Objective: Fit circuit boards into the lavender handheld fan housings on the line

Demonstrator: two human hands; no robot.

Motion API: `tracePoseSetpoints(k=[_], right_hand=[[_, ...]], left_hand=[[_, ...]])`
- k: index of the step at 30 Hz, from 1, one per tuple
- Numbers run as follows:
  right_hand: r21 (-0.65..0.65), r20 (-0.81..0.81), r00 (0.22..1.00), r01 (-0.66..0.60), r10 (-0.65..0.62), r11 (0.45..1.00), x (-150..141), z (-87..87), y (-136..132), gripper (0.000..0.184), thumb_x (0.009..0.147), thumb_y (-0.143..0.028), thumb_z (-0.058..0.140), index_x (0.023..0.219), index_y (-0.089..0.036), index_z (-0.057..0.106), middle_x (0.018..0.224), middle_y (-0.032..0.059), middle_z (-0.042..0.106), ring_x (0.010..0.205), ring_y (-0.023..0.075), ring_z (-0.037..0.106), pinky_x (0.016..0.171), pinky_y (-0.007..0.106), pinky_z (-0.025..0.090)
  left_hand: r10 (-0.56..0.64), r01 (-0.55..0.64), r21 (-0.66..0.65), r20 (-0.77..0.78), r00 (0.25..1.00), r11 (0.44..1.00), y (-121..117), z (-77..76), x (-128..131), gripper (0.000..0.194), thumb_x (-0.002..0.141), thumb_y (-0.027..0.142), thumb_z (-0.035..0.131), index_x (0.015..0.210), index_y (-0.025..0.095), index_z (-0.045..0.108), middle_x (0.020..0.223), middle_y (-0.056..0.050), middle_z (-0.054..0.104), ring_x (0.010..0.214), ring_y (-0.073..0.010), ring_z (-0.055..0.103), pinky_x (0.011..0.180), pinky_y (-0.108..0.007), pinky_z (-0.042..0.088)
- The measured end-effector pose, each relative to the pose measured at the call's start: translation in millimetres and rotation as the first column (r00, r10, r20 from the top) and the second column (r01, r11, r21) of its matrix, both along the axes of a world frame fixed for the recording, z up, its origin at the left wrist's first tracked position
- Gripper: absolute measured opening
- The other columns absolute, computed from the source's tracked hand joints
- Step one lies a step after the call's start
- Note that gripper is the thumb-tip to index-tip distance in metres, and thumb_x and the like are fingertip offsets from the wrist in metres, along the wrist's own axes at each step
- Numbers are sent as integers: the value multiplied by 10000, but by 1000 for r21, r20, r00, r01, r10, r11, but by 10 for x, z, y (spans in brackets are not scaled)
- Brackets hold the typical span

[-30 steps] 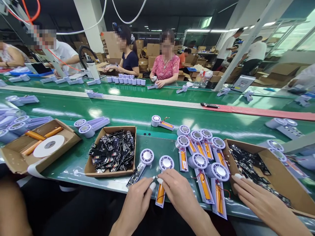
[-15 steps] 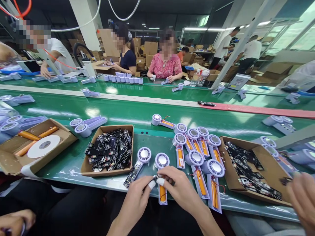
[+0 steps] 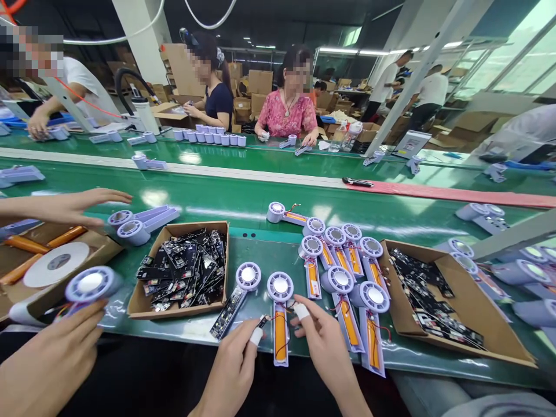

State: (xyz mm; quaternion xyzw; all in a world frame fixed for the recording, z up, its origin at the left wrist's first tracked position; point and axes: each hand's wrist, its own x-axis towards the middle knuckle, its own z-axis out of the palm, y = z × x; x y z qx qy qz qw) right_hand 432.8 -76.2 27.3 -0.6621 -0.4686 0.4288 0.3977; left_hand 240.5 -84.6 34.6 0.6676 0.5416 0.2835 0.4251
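My left hand (image 3: 237,353), its thumb capped in white, pinches a small black circuit board (image 3: 263,320) seen almost edge-on. Just right of it lies a lilac handheld fan (image 3: 280,286) with its handle open and an orange battery (image 3: 280,336) inside. Thin red wires (image 3: 278,315) run from this fan toward both hands. My right hand (image 3: 325,341), also with a white finger cover, closes its fingertips on a wire beside the fan head. Left of that fan lies another fan (image 3: 248,275) with a circuit board (image 3: 229,313) in its handle.
Open cardboard boxes of circuit boards (image 3: 182,269) (image 3: 417,295) flank the work spot. Several fans with orange batteries (image 3: 340,280) lie to the right. At left, a person's hand (image 3: 56,347) holds a fan, and another hand (image 3: 78,205) reaches across. People sit opposite, beyond the green bench (image 3: 208,200).
My hands have moved apart, the left keeping the board and the right moving to the fan's right side. At left, a person's hands and a fan have come in; the hand at far right is gone.
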Motion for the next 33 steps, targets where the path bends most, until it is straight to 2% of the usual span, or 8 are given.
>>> tracePoseSetpoints(k=[3, 6, 10, 12, 16, 20, 27, 33], right_hand=[[109, 52, 995, 75, -81, 991, -36, 65, 69, 377, 904, -484, 516, 1030, -177, 694, 784, 57, 700, 686, 205, 651, 630, 302, 539], [269, 126, 984, 87, -125, 959, -108, 72, 69, 254, 906, -423, 557, 935, -206, 688, 812, 38, 694, 687, 177, 627, 642, 278, 521], [409, 109, 992, 11, -60, 913, -177, 9, 42, 222, 916, -308, 566, 1121, -234, 611, 930, 27, 705, 794, 165, 651, 681, 248, 526], [401, 94, 995, -73, 39, 913, -177, 0, 37, 232, 918, -272, 567, 1147, -250, 600, 927, 14, 697, 811, 159, 649, 676, 237, 521], [352, 95, 975, -221, 201, 910, -132, 61, 45, 144, 919, -233, 558, 1022, -251, 657, 819, -7, 650, 695, 137, 580, 625, 238, 475], [375, 75, 953, -299, 293, 877, -114, 133, 52, 172, 915, -174, 524, 970, -243, 671, 872, 1, 642, 663, 124, 538, 600, 242, 440], [372, 89, 937, -346, 338, 861, -121, 141, 20, 210, 905, -124, 507, 973, -261, 652, 930, -3, 650, 710, 132, 555, 623, 249, 437], [355, 208, 904, -426, 374, 832, -146, 201, 1, 252, 889, -73, 490, 987, -263, 624, 920, -2, 637, 757, 153, 545, 659, 266, 442]], left_hand=[[-10, 10, 11, 4, 1000, 1000, -6, 11, 2, 344, 986, 261, 387, 1253, 234, 602, 1118, -91, 705, 919, -219, 658, 806, -291, 498], [-24, 24, 30, -10, 1000, 999, -21, -4, 1, 342, 995, 276, 369, 1244, 218, 597, 1142, -103, 695, 960, -222, 657, 830, -300, 499], [-11, 13, 47, -42, 999, 999, -16, -12, 20, 327, 994, 301, 365, 1191, 204, 608, 1137, -117, 694, 1006, -238, 653, 867, -324, 490], [14, -13, 25, -47, 999, 1000, -8, 11, 37, 314, 993, 303, 354, 1164, 205, 599, 1112, -116, 701, 977, -239, 660, 850, -333, 491], [87, -87, -54, -4, 996, 995, -9, 79, 67, 269, 991, 301, 346, 1204, 227, 494, 1062, -92, 710, 899, -225, 669, 809, -337, 491], [63, -62, -27, 30, 998, 998, -13, 129, 98, 270, 1000, 285, 318, 1222, 253, 468, 1084, -69, 675, 905, -208, 650, 821, -330, 472], [17, -19, 21, 57, 998, 1000, 22, 178, 166, 218, 978, 261, 404, 1123, 248, 566, 1093, -46, 653, 1007, -209, 609, 874, -306, 430], [68, -66, -22, 111, 992, 998, 58, 197, 209, 232, 990, 325, 381, 939, 223, 583, 855, -9, 632, 772, -180, 576, 713, -263, 402]])
